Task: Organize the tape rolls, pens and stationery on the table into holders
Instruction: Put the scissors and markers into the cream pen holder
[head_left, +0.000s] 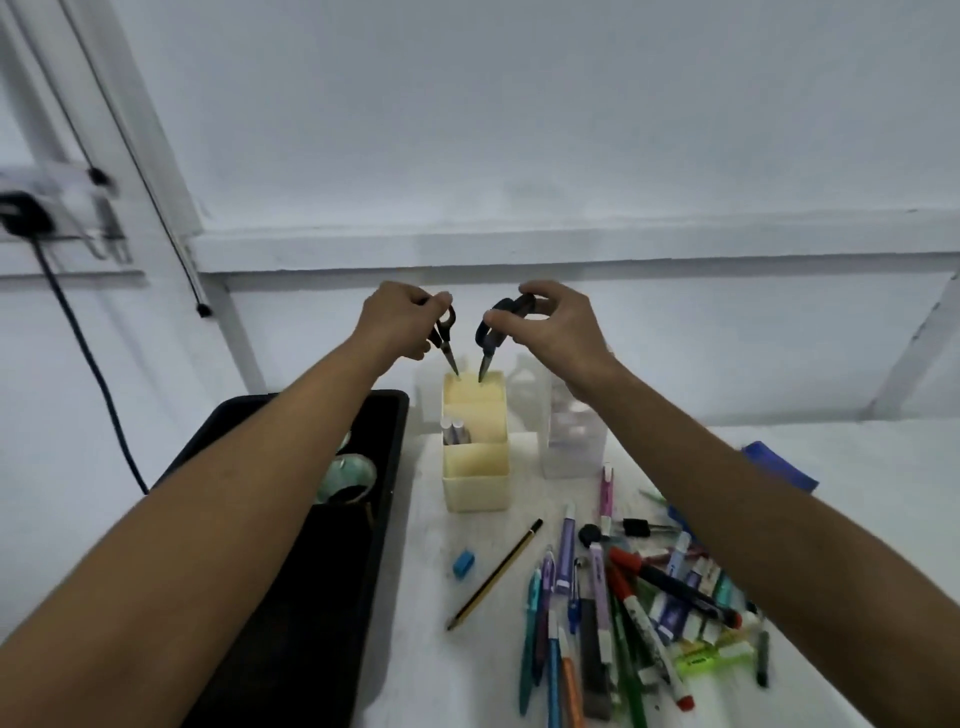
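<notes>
White table (467, 675); pens (618, 608), holder (475, 488)

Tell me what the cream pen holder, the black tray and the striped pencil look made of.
Cream pen holder: likely matte plastic, judging by its thin moulded dividers. Black tray: cannot tell; dark, dull, rounded rim, perhaps plastic or leatherette. Striped pencil: probably lacquered wood, with glossy yellow-black stripes.

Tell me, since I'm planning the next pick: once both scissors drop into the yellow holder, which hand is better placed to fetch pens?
Probably the right hand. The pen pile lies under the right forearm, on that side of the yellow holder; the left hand is over the black tray side.
</notes>
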